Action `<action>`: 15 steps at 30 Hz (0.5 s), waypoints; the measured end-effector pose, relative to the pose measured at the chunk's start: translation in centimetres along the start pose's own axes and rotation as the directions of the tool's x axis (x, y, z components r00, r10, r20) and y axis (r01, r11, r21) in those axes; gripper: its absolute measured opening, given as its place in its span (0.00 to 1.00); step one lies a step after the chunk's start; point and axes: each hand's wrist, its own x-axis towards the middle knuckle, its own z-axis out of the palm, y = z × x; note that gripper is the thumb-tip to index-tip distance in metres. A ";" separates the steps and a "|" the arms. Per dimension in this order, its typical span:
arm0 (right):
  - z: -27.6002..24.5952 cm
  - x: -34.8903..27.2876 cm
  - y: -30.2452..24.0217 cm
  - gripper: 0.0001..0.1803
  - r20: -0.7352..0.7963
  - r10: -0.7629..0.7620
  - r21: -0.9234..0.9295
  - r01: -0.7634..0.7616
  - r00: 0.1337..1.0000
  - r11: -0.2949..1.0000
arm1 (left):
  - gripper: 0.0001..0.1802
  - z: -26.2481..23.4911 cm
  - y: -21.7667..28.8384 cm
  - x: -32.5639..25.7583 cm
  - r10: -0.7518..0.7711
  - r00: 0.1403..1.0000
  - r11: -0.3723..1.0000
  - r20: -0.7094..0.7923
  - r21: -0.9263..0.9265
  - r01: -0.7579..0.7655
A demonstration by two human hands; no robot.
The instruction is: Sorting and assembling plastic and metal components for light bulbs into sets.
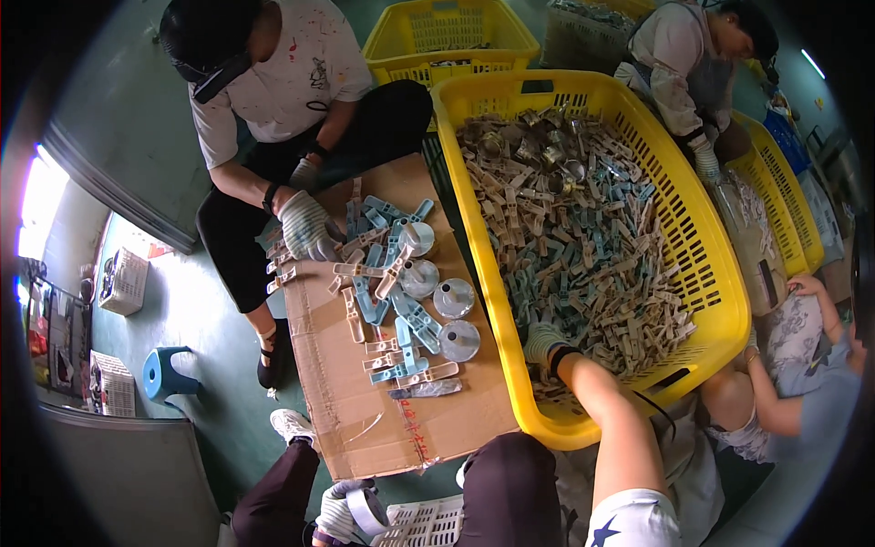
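Note:
In the lower part of the head view, my gloved left hand (335, 518) is closed round a pale, ring-shaped roll of tape (366, 510), over a white slotted basket (424, 523). My right arm reaches into a big yellow basket (507, 365); my gloved right hand (545, 343) is down among beige and blue plastic clothespins (583, 246), its fingertips hidden. Left of the basket, a cardboard sheet (355, 419) carries more loose clothespins (415, 319), several round silvery discs (458, 341) and a small greyish packet (426, 389).
Opposite me, a seated person's gloved hand (308, 226) is at the cardboard's far left edge. Two more people sit to the right, beside another yellow basket (779, 182). A further yellow basket (447, 32) stands behind. A blue stool (169, 372) is on the floor at left.

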 end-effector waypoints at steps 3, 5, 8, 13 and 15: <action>0.0 4.7 6.2 0.65 -0.144 0.073 0.346 -0.019 0.987 0.938 | 0.09 0.8 0.0 1.3 -0.091 0.996 0.995 0.023 -0.046 0.092; -3.4 3.4 4.1 0.69 -0.107 0.005 0.448 0.043 0.994 0.893 | 0.10 0.3 0.5 0.8 -0.159 0.987 0.983 -0.026 -0.098 0.156; -3.9 4.8 3.6 0.73 -0.082 -0.015 0.458 0.051 0.997 0.888 | 0.12 1.4 0.7 0.9 -0.182 0.983 0.979 0.004 -0.091 0.182; -3.5 4.9 -2.7 0.77 -0.352 0.107 0.410 0.050 0.930 0.911 | 0.11 0.7 0.6 0.8 -0.099 0.994 0.995 -0.053 0.020 0.100; -1.7 8.5 0.7 0.71 -0.309 0.104 0.644 0.127 0.946 0.755 | 0.12 1.5 0.4 1.4 -0.128 0.991 0.991 -0.032 0.033 0.129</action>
